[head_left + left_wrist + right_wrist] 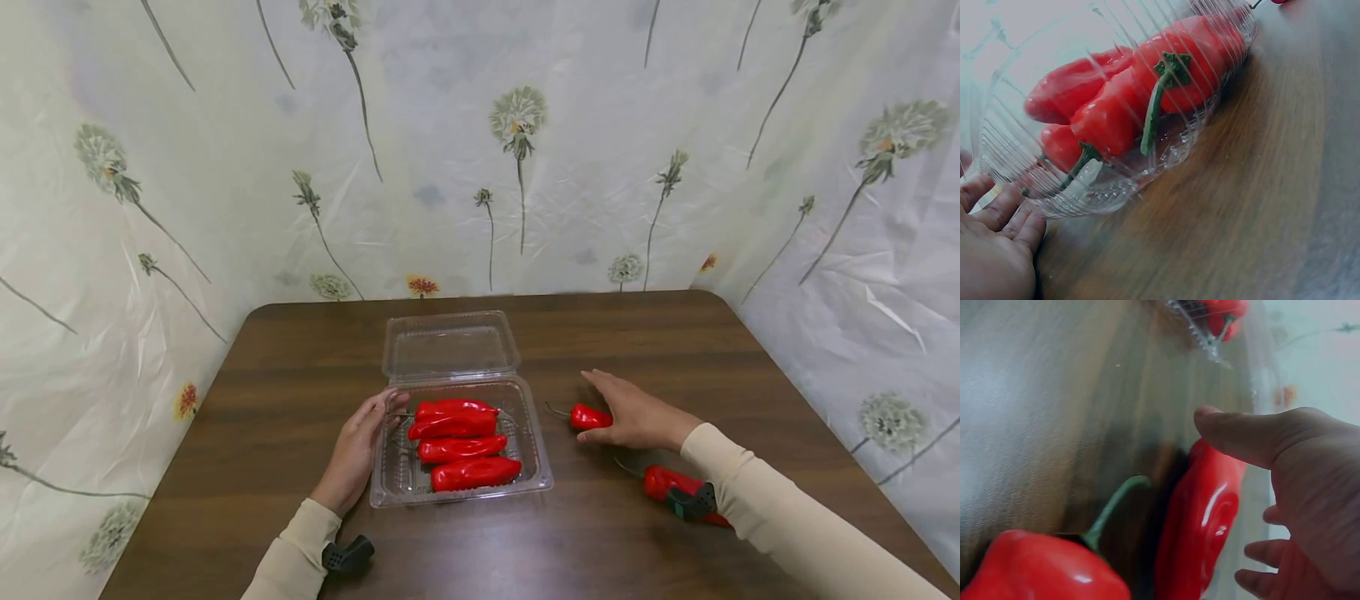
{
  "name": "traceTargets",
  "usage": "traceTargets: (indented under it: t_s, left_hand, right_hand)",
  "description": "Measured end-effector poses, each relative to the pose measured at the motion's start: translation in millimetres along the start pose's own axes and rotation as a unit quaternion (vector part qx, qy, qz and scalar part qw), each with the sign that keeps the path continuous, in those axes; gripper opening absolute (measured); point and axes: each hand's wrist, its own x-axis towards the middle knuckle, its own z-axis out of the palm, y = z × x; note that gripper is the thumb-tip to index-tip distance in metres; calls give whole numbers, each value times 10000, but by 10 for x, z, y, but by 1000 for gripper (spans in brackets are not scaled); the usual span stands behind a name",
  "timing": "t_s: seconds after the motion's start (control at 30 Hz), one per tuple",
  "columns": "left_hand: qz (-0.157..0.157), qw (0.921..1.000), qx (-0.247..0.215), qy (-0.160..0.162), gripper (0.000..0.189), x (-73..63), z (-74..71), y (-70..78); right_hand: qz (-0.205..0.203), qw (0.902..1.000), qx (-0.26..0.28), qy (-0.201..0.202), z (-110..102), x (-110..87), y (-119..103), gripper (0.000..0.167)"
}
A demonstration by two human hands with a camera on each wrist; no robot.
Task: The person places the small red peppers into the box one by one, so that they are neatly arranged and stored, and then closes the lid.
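Several red peppers [468, 474] with green stems lie side by side in a clear plastic clamshell box [537, 454], its lid [450, 346] folded back. My left hand [360, 446] is at the box's left side; in the left wrist view its straight fingertips [1030, 232] are right at the ribbed wall. Over a loose red pepper [588, 417] right of the box reaches my right hand [641, 412], thumb and fingers spread apart on either side of it. That pepper [1200, 519] shows under the thumb in the right wrist view, its far part hidden by the hand in the head view.
Another red pepper [663, 482] lies nearer, partly hidden under the right forearm and a black wrist device [692, 502]. Everything stands on a dark wooden table [315, 350]. Behind and beside it hangs a pale sheet [442, 150] printed with dandelions.
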Motion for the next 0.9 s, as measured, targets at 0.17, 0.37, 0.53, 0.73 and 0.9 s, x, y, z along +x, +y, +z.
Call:
traceTargets:
  t_s: [0.17, 0.37, 0.53, 0.73, 0.9]
  left_hand:
    - [-15, 10000, -63, -26, 47, -4, -6, -15]
    - [39, 9999, -103, -29, 46, -2, -5, -25]
    - [59, 9999, -89, -71, 46, -7, -4, -14]
    - [-3, 9999, -98, -44, 45, -12, -2, 6]
    - [-33, 9999, -106, 4, 45, -4, -12, -8]
  right_hand:
    - [68, 9999, 1, -125, 75, -41, 41, 104]
    - [-26, 10000, -16, -47, 128, -62, 64, 97]
    - [-68, 10000, 7, 41, 127, -66, 49, 92]
    - [-109, 9996, -120, 239, 151, -69, 42, 77]
    - [-121, 9987, -250, 431, 181, -73, 48, 66]
